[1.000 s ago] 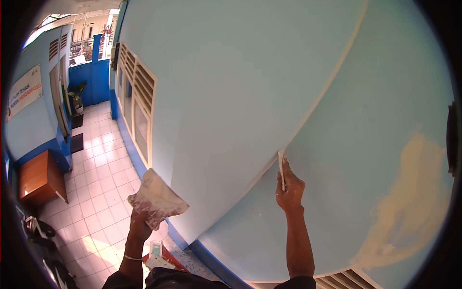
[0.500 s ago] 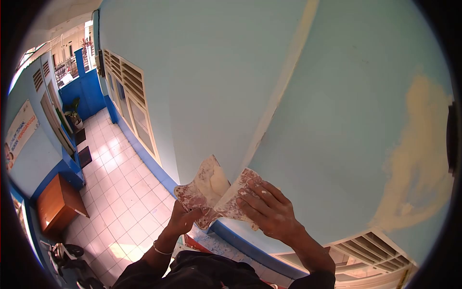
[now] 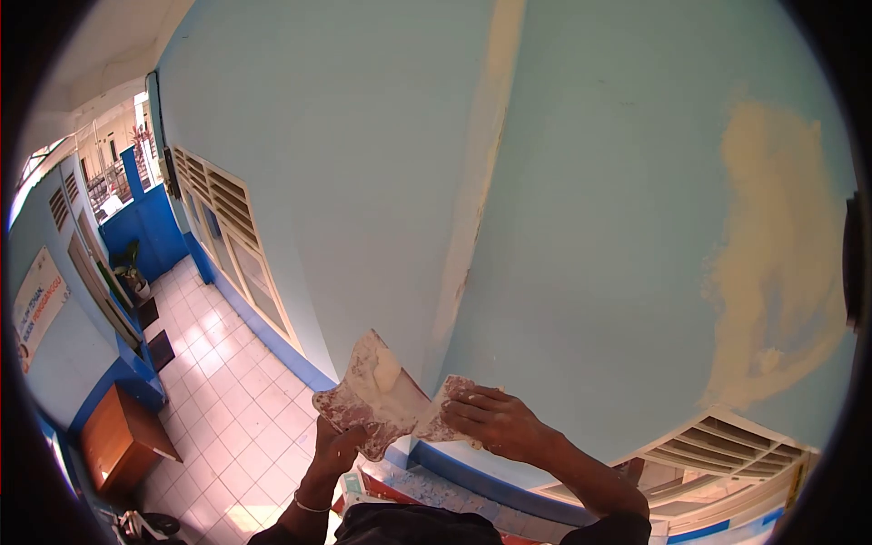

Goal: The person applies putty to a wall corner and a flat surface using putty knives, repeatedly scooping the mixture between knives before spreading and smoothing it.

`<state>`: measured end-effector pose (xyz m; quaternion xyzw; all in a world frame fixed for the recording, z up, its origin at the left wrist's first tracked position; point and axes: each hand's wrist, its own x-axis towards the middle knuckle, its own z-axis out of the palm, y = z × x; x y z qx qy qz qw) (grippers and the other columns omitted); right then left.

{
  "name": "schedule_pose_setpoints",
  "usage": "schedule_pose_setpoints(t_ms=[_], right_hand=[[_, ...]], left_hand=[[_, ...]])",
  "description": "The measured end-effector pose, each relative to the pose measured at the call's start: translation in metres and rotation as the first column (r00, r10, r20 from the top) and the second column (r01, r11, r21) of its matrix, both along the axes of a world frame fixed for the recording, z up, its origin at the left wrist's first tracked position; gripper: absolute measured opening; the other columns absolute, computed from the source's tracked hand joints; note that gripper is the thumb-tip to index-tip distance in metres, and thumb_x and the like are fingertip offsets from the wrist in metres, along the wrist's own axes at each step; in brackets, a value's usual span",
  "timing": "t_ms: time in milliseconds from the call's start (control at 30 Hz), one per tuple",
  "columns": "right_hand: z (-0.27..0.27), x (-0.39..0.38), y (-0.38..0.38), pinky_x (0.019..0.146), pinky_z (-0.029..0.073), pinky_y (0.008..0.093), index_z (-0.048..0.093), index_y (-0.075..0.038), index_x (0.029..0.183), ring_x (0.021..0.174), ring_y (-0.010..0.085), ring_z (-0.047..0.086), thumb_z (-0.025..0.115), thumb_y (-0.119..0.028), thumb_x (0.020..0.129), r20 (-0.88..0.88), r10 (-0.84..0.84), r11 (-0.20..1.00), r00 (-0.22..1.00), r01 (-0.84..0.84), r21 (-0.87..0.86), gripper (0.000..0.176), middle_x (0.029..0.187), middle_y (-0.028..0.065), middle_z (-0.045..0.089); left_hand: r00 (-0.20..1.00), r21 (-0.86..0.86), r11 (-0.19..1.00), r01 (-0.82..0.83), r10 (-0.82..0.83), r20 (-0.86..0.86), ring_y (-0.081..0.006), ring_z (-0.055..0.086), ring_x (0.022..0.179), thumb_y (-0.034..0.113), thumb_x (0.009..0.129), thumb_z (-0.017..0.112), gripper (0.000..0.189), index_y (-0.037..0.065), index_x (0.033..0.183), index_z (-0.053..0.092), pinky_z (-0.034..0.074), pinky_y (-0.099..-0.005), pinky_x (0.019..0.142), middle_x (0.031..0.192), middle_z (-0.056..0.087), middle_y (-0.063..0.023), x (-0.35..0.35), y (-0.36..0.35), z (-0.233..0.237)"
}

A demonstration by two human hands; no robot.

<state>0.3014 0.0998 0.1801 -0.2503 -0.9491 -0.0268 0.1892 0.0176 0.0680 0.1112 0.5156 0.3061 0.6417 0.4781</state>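
My left hand [image 3: 341, 447] grips the lower edge of a larger, stained scraper plate [image 3: 356, 405], with a pale lump of putty [image 3: 381, 374] on its face. My right hand [image 3: 498, 421] is wrapped over a smaller stained scraper [image 3: 445, 405], its fingers across the face. The small scraper's edge meets or nearly meets the right side of the large plate. Both tools hang in front of the light blue wall [image 3: 363, 182], where a pale putty strip [image 3: 477, 209] runs down.
A wide putty patch [image 3: 772, 236] covers part of the wall at right. Louvred windows [image 3: 222, 204] line the wall at left, with another [image 3: 718, 454] at lower right. A wooden desk [image 3: 123, 440] stands on the tiled floor [image 3: 222, 400]. Low blue ledge [image 3: 490, 486] below.
Both hands and the scrapers have moved lower in view. The small scraper has swung away from the large plate's face toward its right edge. The view has shifted, moving the wall strip left.
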Motion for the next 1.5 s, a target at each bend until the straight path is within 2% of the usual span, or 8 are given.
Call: schedule_pose_setpoints(t_ms=[167, 267, 400, 467, 767, 967, 1067, 1500], right_hand=[[0.047, 0.043, 0.011, 0.076, 0.055, 0.0327, 0.064, -0.004, 0.119, 0.082, 0.0196, 0.068, 0.061, 0.009, 0.082, -0.298, -0.314, 0.918, 0.902, 0.207, -0.34, 0.04, 0.103, 0.0109, 0.072], [0.103, 0.049, 0.037, 0.053, 0.046, 0.0265, 0.062, 0.003, 0.113, 0.06, 0.0101, 0.056, 0.058, 0.006, 0.085, -0.639, -0.575, 0.777, 0.511, 0.095, -0.622, 0.029, 0.087, 0.0084, 0.068], [0.165, 0.037, 0.098, 0.063, 0.046, 0.0272, 0.059, 0.005, 0.107, 0.074, 0.0085, 0.053, 0.058, 0.005, 0.082, -0.824, -0.489, 0.857, 0.286, -0.016, -0.514, 0.025, 0.091, 0.0045, 0.062], [0.192, 0.021, 0.118, 0.044, 0.04, 0.03, 0.059, 0.006, 0.101, 0.055, 0.0095, 0.048, 0.053, 0.004, 0.083, -0.867, -0.421, 0.907, 0.268, 0.089, -0.413, 0.019, 0.075, 0.0061, 0.061], [0.253, -0.04, 0.155, 0.047, 0.044, 0.0379, 0.052, 0.006, 0.078, 0.047, 0.0269, 0.052, 0.053, 0.006, 0.075, -0.775, -0.408, 0.801, 0.483, 0.597, -0.05, 0.003, 0.059, 0.016, 0.055], [0.232, -0.069, 0.139, 0.046, 0.043, 0.0378, 0.051, 0.004, 0.073, 0.046, 0.0242, 0.049, 0.053, 0.007, 0.075, -0.783, -0.388, 0.828, 0.486, 0.557, -0.065, 0.004, 0.055, 0.0139, 0.051], [0.232, -0.067, 0.081, 0.045, 0.04, 0.0354, 0.048, 0.004, 0.072, 0.045, 0.0197, 0.045, 0.048, 0.008, 0.076, -0.882, -0.354, 0.923, 0.311, 0.27, -0.275, 0.006, 0.054, 0.0103, 0.048], [0.292, -0.093, 0.15, 0.048, 0.047, 0.0362, 0.051, 0.004, 0.075, 0.052, 0.0239, 0.056, 0.056, 0.006, 0.079, -0.781, -0.487, 0.74, 0.391, 0.66, -0.132, 0.007, 0.063, 0.0143, 0.057]], left_hand=[[0.966, -0.094, 0.991, -0.1, 0.119, 0.227, -0.0225, 0.067, 0.094, 0.0, 0.076, 0.058, 0.046, -0.01, 0.12, 0.054, 0.057, -0.0347, 0.079, 0.107, 0.066, -0.0153, -0.005, -0.01, 0.022], [0.935, -0.095, 0.99, -0.104, 0.13, 0.329, -0.0299, 0.07, 0.088, 0.01, 0.075, 0.059, 0.064, -0.008, 0.134, 0.039, 0.065, -0.0382, 0.064, 0.111, 0.061, -0.021, -0.017, -0.007, 0.012], [0.923, -0.108, 0.985, -0.136, 0.165, 0.348, -0.0289, 0.069, 0.087, 0.012, 0.074, 0.06, 0.068, -0.008, 0.135, 0.039, 0.063, -0.0373, 0.063, 0.111, 0.061, -0.0211, -0.027, -0.012, -0.006], [0.936, -0.107, 0.986, -0.127, 0.155, 0.315, -0.0288, 0.069, 0.086, 0.013, 0.074, 0.059, 0.067, -0.008, 0.135, 0.039, 0.062, -0.0378, 0.063, 0.11, 0.061, -0.0199, -0.032, -0.019, -0.013], [0.941, -0.232, 0.934, -0.271, 0.308, 0.14, -0.0302, 0.067, 0.092, 0.027, 0.092, 0.066, 0.059, -0.002, 0.135, 0.039, 0.06, -0.0397, 0.069, 0.117, 0.059, -0.0164, -0.12, -0.053, -0.127], [0.924, -0.276, 0.914, -0.298, 0.349, 0.157, -0.0308, 0.066, 0.093, 0.025, 0.092, 0.066, 0.054, -0.002, 0.132, 0.042, 0.061, -0.04, 0.07, 0.114, 0.059, -0.0176, -0.141, -0.06, -0.134], [0.924, -0.299, 0.91, -0.287, 0.346, 0.165, -0.0299, 0.066, 0.092, 0.026, 0.093, 0.066, 0.05, -0.002, 0.129, 0.045, 0.061, -0.0397, 0.07, 0.111, 0.06, -0.0167, -0.138, -0.044, -0.134], [0.937, -0.27, 0.911, -0.311, 0.341, 0.075, -0.0254, 0.066, 0.086, 0.028, 0.097, 0.062, 0.048, -0.002, 0.13, 0.045, 0.058, -0.0364, 0.068, 0.108, 0.061, -0.0143, -0.136, -0.048, -0.145]])
